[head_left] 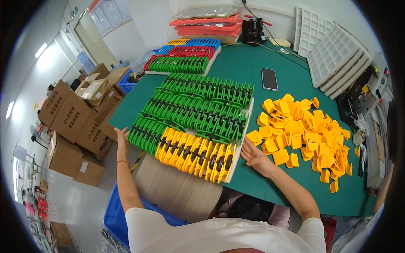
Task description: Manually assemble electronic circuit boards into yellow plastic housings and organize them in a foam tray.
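Note:
A white tray (231, 172) lies slanted on the green table, its near edge by the table's front edge. Rows of green clip-like plastic pieces with black middles (192, 110) fill most of it. Similar yellow pieces (195, 155) stand along its near right row. My left hand (122, 138) is beside the tray's left end, fingers stretched and apart; whether it touches is unclear. Against the tray's right edge is my right hand (256, 159), palm turned up and fingers extended. Its fingertips meet the edge and are partly hidden there.
Loose yellow plastic pieces (307, 135) are heaped on the table (249, 63) to the right. A phone (269, 79) lies behind them. Another filled tray (181, 59), stacked red trays (206, 27) and leaning white trays (337, 55) stand farther back. Cardboard boxes (74, 114) are piled at left.

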The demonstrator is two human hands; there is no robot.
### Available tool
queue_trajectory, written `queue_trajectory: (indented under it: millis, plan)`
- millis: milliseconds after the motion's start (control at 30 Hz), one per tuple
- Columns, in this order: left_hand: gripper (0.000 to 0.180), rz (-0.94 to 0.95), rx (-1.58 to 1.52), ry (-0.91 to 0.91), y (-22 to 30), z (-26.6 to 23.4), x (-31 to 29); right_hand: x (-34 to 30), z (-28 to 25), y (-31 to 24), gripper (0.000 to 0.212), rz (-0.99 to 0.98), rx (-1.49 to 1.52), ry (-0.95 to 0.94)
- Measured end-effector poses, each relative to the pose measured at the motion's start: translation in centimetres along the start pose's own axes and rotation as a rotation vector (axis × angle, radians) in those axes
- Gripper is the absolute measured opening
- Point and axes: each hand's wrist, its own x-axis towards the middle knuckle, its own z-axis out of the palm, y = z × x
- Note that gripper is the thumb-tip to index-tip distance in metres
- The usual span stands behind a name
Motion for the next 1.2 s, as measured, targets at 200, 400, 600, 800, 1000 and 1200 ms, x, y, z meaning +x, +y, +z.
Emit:
queue_trajectory:
  millis: [200,400,600,800,1000,1200]
  plan:
    - [0.088,0.117,0.1,0.036,-1.8,-0.3,1.1,0.2,-0.1,-0.6,0.106,0.033,0.047,-0.031]
    - [0.08,0.142,0.104,0.09,-1.3,0.7,0.8,0.2,-0.4,-0.4,0.106,0.049,0.086,-0.03]
    - [0.078,0.139,0.117,-0.04,-1.3,-0.1,1.0,1.0,-1.4,0.2,0.106,0.027,0.108,-0.034]
    - [0.088,0.113,-0.088,-0.005,-3.1,-1.2,1.3,3.9,-2.7,0.6,0.107,0.012,0.076,-0.098]
    - [0.085,0.19,-0.336,0.026,-6.1,-2.1,0.4,7.1,-3.2,2.4,0.107,0.011,0.02,-0.15]
    - [0.079,0.229,-0.769,0.461,-7.5,4.3,-0.9,10.4,-4.8,4.6,0.104,0.015,-0.023,-0.2]
